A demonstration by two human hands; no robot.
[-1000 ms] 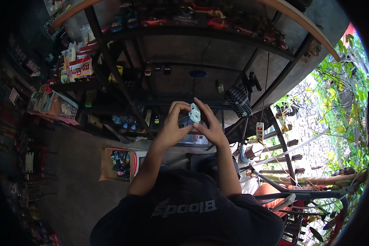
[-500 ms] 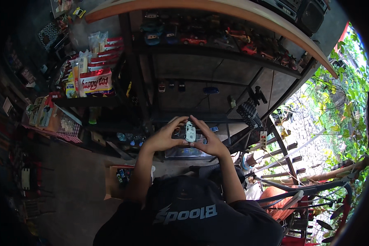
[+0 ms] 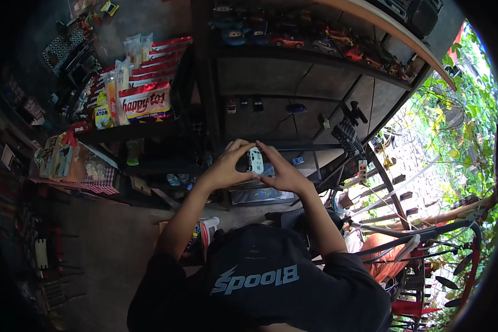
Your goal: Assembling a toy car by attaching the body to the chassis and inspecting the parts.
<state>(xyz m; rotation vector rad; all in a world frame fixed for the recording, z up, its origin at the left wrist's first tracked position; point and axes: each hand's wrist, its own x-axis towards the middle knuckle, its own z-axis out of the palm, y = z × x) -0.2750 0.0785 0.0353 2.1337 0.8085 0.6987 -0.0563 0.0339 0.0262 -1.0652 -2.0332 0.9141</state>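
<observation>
A small white toy car (image 3: pixel 255 160) with dark windows is held upright in the picture, between my two hands, in front of the dark shelving. My left hand (image 3: pixel 230 167) grips its left side and ends, fingers arched over the far end and thumb at the near end. On the other side, my right hand (image 3: pixel 284 172) mirrors this, its fingertips and thumb meeting those of the left around the car. Both forearms reach forward from my black shirt (image 3: pixel 254 276).
A dark metal shelf (image 3: pixel 315 63) carries several toy cars, among them a red toy car (image 3: pixel 286 42). Red snack bags (image 3: pixel 145 101) fill a rack at the left. A power strip (image 3: pixel 362 170) hangs at the right, near a black bracket (image 3: pixel 355 113). Below sits an open box (image 3: pixel 193 243).
The view has shifted, so the shelving and snack bags appear further right. Both hands sit a little higher in the picture, still around the toy car.
</observation>
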